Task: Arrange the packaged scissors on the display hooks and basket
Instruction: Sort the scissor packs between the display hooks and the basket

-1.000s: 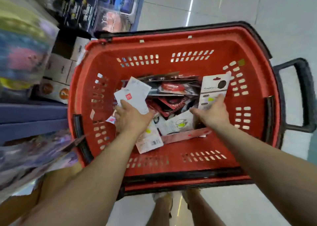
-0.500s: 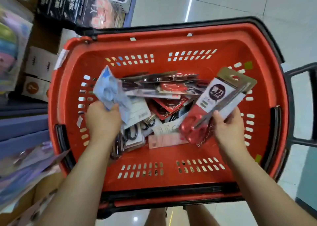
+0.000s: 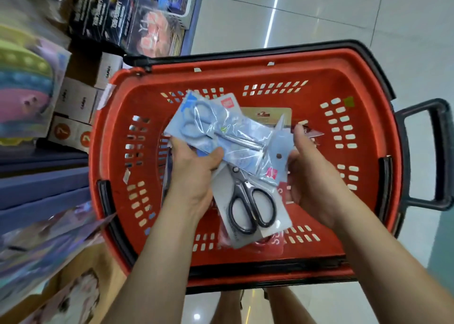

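Both hands hold a bunch of packaged scissors above the red shopping basket (image 3: 118, 151). My left hand (image 3: 194, 169) grips a light blue pack of blue-handled scissors (image 3: 216, 132) lying across the top. Under it hangs a pack of black-handled scissors (image 3: 250, 205), handles toward me. My right hand (image 3: 312, 178) grips the right end of the bunch, where a gold-topped card (image 3: 267, 114) and a red pack edge show behind. The packs and hands hide most of the basket's inside.
Store shelves on the left carry white boxes (image 3: 81, 102), dark boxed goods (image 3: 118, 16) and colourful packaged items (image 3: 27, 83). The basket's black handle (image 3: 437, 154) sticks out to the right. Pale tiled floor lies beyond and to the right.
Both hands have lifted out of the basket and come together, joining their packs into one bunch. The blue pack now lies across the top and the black-handled pack hangs below.
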Demonstrator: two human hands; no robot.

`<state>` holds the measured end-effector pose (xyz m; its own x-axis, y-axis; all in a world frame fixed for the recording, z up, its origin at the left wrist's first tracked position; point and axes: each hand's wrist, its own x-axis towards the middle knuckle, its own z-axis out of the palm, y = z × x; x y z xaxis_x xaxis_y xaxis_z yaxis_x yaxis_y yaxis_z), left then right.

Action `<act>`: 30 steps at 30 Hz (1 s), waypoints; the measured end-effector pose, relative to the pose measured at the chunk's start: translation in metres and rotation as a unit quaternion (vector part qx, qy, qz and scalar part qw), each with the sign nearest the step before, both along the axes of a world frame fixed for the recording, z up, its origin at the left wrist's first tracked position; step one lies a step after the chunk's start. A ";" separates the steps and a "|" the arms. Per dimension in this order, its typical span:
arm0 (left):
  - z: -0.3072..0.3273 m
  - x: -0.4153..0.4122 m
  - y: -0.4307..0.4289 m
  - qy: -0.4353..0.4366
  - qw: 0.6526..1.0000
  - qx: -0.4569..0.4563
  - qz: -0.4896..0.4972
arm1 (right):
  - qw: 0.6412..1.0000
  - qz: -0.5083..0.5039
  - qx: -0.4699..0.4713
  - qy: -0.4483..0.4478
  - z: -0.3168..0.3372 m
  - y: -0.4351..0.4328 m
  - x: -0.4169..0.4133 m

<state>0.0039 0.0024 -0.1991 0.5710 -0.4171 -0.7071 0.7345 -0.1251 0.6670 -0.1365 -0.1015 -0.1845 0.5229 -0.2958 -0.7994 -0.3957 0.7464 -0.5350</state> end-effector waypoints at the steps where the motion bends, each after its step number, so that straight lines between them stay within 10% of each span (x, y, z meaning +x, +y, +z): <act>1: 0.001 -0.002 -0.004 -0.021 1.000 0.006 0.008 | 1.000 0.018 -0.013 -0.009 -0.003 0.003 -0.003; 16: 0.058 0.064 -0.019 -0.062 0.978 0.008 0.198 | 0.987 0.010 -0.157 0.046 0.041 0.002 -0.003; 21: 0.090 0.065 -0.002 -0.254 0.960 0.119 -0.021 | 0.983 -0.009 -0.180 0.021 0.068 -0.009 0.003; 25: 0.106 0.026 0.010 -0.381 0.868 0.109 -0.298 | 0.980 -0.004 -0.200 0.000 0.094 -0.009 0.015; 30: 0.142 0.028 0.021 -0.566 0.713 0.099 -0.401 | 0.979 0.044 -0.195 -0.025 0.138 -0.003 0.022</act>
